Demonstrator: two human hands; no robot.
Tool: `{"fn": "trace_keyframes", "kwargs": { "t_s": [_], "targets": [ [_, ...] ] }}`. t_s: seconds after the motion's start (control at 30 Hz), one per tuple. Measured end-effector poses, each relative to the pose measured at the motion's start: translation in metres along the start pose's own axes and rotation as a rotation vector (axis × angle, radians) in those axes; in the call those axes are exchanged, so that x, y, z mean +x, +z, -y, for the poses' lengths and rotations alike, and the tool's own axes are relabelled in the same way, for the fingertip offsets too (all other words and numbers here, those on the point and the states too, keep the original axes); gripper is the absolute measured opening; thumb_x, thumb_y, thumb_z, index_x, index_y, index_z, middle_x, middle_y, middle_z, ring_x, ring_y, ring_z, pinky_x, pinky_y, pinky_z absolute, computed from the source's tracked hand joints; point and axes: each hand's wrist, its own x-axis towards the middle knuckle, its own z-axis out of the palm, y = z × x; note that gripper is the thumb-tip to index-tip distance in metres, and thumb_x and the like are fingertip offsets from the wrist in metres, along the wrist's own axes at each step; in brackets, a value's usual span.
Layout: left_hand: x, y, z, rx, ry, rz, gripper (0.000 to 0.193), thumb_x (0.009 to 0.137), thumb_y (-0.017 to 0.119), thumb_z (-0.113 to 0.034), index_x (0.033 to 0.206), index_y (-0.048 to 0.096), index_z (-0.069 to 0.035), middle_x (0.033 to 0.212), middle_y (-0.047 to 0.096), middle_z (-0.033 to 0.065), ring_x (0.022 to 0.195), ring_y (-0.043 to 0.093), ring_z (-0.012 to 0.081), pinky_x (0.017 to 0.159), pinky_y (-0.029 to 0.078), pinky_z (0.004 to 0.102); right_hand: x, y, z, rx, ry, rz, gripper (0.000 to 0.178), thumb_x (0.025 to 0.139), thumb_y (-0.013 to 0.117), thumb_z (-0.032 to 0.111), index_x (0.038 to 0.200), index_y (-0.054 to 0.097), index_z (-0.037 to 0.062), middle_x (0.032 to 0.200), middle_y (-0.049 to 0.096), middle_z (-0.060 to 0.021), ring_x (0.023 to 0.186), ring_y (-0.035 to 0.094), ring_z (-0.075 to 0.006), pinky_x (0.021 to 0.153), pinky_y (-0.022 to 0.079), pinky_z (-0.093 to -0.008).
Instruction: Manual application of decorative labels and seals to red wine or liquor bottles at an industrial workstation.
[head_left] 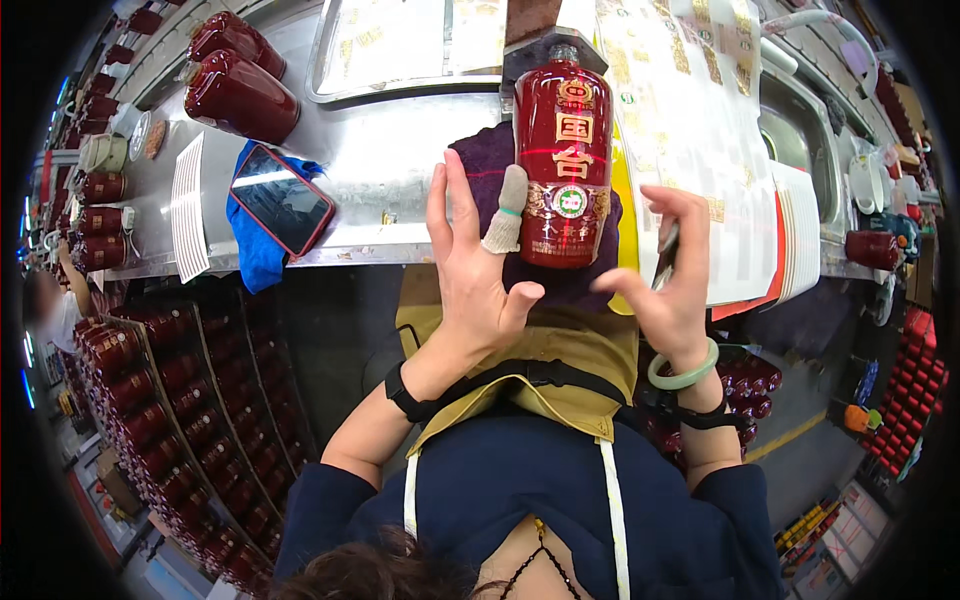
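A dark red glass bottle (545,165) with gold lettering and a round emblem lies face up on a purple cloth (480,160), its neck pointing away from me. My left hand (475,270) is beside its lower left side, fingers spread and holding nothing. A pale knitted finger cover (508,210) sits on one finger, close to the bottle's edge; whether it touches I cannot tell. My right hand (675,280) hovers right of the bottle's base, thumb apart from the bent fingers. Tucked inside them is a small dark metallic tool (667,250), mostly hidden.
Two more red bottles (240,95) lie at the far left. A phone (283,200) rests on a blue cloth (258,245) beside white strips (188,205). Behind is a metal tray (400,95); sheets of gold decals (690,130) cover the right. Racked bottles (170,400) stand lower left.
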Motion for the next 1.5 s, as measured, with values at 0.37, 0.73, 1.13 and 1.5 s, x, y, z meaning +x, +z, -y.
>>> {"fn": "trace_keyframes", "kwargs": {
  "t_s": [0.37, 0.73, 1.13, 1.5],
  "targets": [
    [0.006, 0.006, 0.006, -0.098, -0.004, 0.107, 0.105, 0.100, 0.019, -0.084, 0.138, 0.068, 0.001, 0.174, 0.011, 0.0335, 0.158, 0.009, 0.0549, 0.126, 0.013, 0.0630, 0.028, 0.026, 0.005, 0.109, -0.018, 0.056, 0.118, 0.058, 0.104, 0.026, 0.155, 0.044, -0.0057, 0.132, 0.061, -0.0183, 0.116, 0.062, -0.0304, 0.101, 0.051, -0.0401],
    [0.015, -0.001, -0.015, 0.010, 0.143, -0.094, 0.104, 0.071, 0.098, -0.032, 0.154, 0.046, 0.004, 0.157, 0.046, 0.0216, 0.138, 0.047, 0.0415, 0.115, 0.041, 0.0517, 0.032, 0.009, 0.015, 0.074, -0.075, 0.117, 0.097, 0.061, 0.102, 0.028, 0.146, 0.059, 0.0058, 0.130, 0.056, -0.0155, 0.122, 0.059, -0.0314, 0.106, 0.048, -0.0396],
    [0.021, 0.000, -0.005, -0.144, 0.150, -0.059, 0.095, 0.067, 0.097, -0.011, 0.150, 0.053, 0.004, 0.153, 0.054, 0.0214, 0.133, 0.060, 0.0396, 0.109, 0.051, 0.0458, 0.028, 0.028, -0.015, 0.732, 0.533, 0.081, 0.075, 0.092, 0.086, 0.027, 0.151, 0.051, -0.0003, 0.098, 0.053, 0.0037, 0.076, 0.041, -0.0020, 0.069, 0.038, -0.0189],
    [0.020, 0.004, -0.003, -0.074, 0.222, -0.055, 0.077, 0.071, 0.094, -0.008, 0.140, 0.061, 0.007, 0.150, 0.056, 0.0241, 0.133, 0.059, 0.0431, 0.109, 0.051, 0.0484, 0.026, 0.036, -0.013, 0.791, 0.542, 0.072, 0.073, 0.091, 0.087, 0.022, 0.150, 0.052, -0.0012, 0.094, 0.045, 0.0062, 0.077, 0.038, -0.0026, 0.068, 0.035, -0.0184]
  ]
}}
